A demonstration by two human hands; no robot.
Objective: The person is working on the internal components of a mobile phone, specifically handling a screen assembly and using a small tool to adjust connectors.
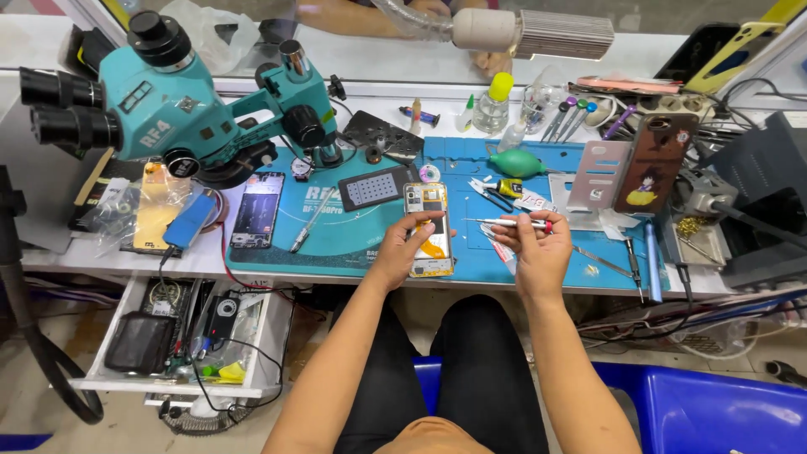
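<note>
An opened phone [428,217] with its back removed lies on the blue work mat [345,240], showing a yellow frame and an orange flex cable. My left hand [403,248] rests on the phone's lower left side, thumb and fingers touching it. My right hand [536,244] holds a thin screwdriver [508,223] with a red collar, its tip pointing left toward the phone.
A teal microscope [168,101] stands at the left. A second phone [258,210], tweezers [307,229], a dark screw tray [376,187], a green blower [517,162], bottles and tools lie about the mat. An open drawer [181,336] hangs below left. Another person's arm [361,15] shows behind the glass.
</note>
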